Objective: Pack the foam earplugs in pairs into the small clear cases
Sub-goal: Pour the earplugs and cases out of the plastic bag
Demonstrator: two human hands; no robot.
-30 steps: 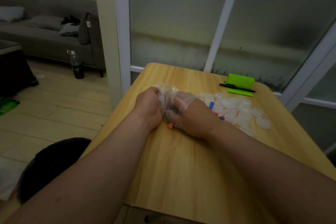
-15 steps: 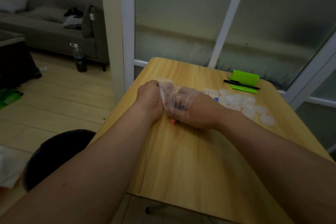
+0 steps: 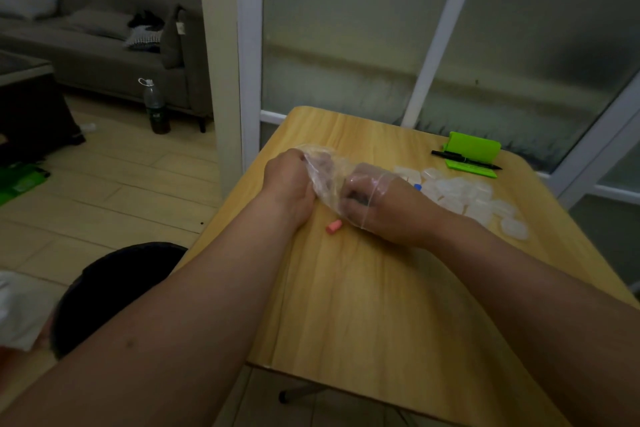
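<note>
We dig into a clear plastic bag (image 3: pixel 323 175) for earplugs, with the cases waiting alongside.

Our left hand (image 3: pixel 291 184) pinches the bag's far end in a tight grip, which we judge steadies it so that the right hand (image 3: pixel 384 208) can work inside. The right hand is sleeved in the film past the knuckles with its fingers curled, and we cannot tell whether its grip has caught anything. One pink foam earplug (image 3: pixel 334 226) lies loose on the wooden surface (image 3: pixel 363 305), just below the bag and between our wrists. The small clear cases (image 3: pixel 464 194) are heaped just right of the right hand, close enough to fill, with a blue piece (image 3: pixel 418 187) at their edge. At the far corner a black pen (image 3: pixel 464 160) rests across a green stand (image 3: pixel 472 149). Frosted glass panels (image 3: pixel 346 45) close the room behind, and a grey sofa (image 3: pixel 86 45) and a bottle (image 3: pixel 156 107) on the floor stand off to the left.
</note>
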